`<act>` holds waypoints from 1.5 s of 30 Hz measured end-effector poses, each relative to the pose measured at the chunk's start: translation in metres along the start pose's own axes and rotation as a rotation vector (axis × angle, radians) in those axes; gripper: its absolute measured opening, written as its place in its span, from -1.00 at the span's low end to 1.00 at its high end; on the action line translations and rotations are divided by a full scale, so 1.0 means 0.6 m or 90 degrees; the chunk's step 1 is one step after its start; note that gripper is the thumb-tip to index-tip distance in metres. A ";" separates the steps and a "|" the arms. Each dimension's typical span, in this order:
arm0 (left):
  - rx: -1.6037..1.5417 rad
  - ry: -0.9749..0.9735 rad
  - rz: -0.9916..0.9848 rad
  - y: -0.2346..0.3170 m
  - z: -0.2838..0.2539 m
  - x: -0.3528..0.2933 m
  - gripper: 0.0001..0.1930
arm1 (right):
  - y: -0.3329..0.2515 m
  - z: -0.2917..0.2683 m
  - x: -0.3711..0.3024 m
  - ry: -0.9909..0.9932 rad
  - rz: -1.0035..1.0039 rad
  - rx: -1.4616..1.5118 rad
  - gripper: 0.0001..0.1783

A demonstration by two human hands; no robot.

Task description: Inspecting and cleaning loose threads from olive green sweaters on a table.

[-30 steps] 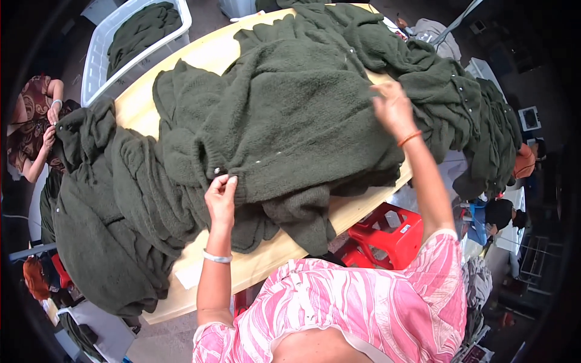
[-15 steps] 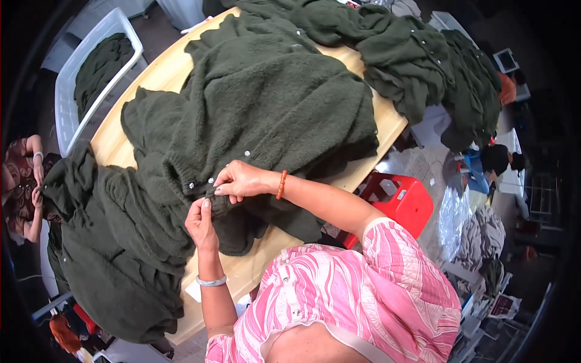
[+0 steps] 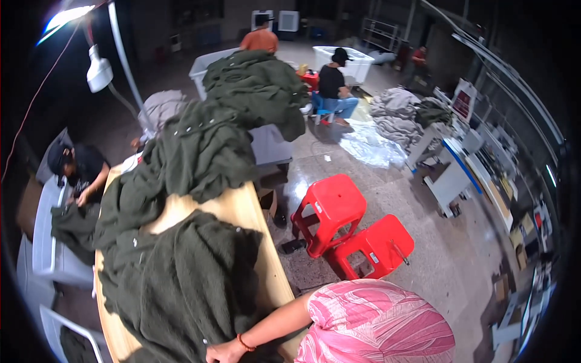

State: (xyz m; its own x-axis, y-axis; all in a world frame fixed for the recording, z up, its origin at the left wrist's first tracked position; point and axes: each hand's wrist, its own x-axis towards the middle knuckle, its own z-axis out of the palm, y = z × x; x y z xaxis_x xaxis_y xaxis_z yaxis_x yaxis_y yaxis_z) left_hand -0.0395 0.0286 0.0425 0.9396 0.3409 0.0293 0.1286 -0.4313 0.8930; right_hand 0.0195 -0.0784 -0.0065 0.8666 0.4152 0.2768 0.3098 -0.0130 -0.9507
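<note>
My right hand (image 3: 225, 352) is at the bottom edge of the picture, an orange beaded bracelet (image 3: 244, 343) on its wrist. Its fingers curl in against a dark green knit garment (image 3: 181, 272), beside a small shiny button (image 3: 205, 342); the fingertips are partly cut off. The garment lies bunched over the near part of a pale wooden table (image 3: 266, 242). My left hand is out of view. Farther up the table lies another heap of dark green knitwear (image 3: 206, 157), with several shiny buttons showing.
Two red plastic stools (image 3: 339, 202) stand right of the table. A person in black (image 3: 82, 172) handles green knitwear by a white bin (image 3: 45, 236) at the left. Another person (image 3: 331, 85) sits farther back, near plastic sheeting (image 3: 375, 145) and grey knit piles (image 3: 396, 118). A lamp (image 3: 98, 71) hangs upper left.
My view has swung up and to the right, bringing in the stools and the room. My left hand, earlier pinching the garment beside my right, has left the picture.
</note>
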 end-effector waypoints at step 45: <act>-0.525 0.105 -0.318 -0.093 -0.123 0.000 -0.83 | -0.110 0.023 -0.001 -0.208 -0.034 -0.074 -0.82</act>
State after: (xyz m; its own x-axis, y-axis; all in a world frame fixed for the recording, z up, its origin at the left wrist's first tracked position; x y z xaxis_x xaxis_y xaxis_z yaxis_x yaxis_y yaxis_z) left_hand -0.0699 0.1146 0.0256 0.7735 0.4646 -0.4312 0.1786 0.4930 0.8515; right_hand -0.0067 -0.0653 0.0539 0.6823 0.6873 0.2490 0.4105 -0.0785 -0.9085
